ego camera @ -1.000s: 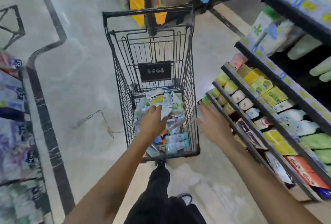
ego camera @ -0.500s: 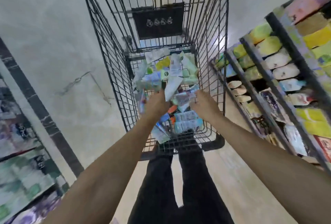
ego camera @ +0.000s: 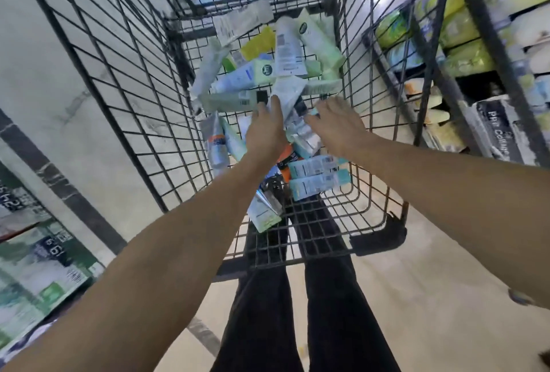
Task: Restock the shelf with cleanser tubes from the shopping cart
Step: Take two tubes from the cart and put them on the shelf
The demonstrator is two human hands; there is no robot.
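Tubes (ego camera: 285, 53) of cleanser lie in a loose heap on the floor of the cart (ego camera: 125, 80), pale green, white, blue and a few with orange; most of the heap is ahead of my hands, some of it under them and a few pieces back toward my wrists. Count not possible, the pile overlaps and the picture is smeared.

My left hand (ego camera: 265, 130) is down in the heap, fingers reaching forward against a white tube (ego camera: 287, 95); whether they have closed round it I cannot tell, since the palm side is hidden. My right hand (ego camera: 336, 124) is just beside it, fingers spread and fairly straight, hovering over or touching the tubes below, holding nothing that I can see.

Shelf (ego camera: 476, 53) stands off to the right of my right arm, outside the cart's wire wall, stocked with yellow-green and white packs. No tubes visible on the part in view.

Judgement: early in the job. Cart looks well filled, nothing in hand for certain, no tube on its way to the shelf. Left to do: grasp, lift out, carry right, place, repeat for nearly the whole heap.
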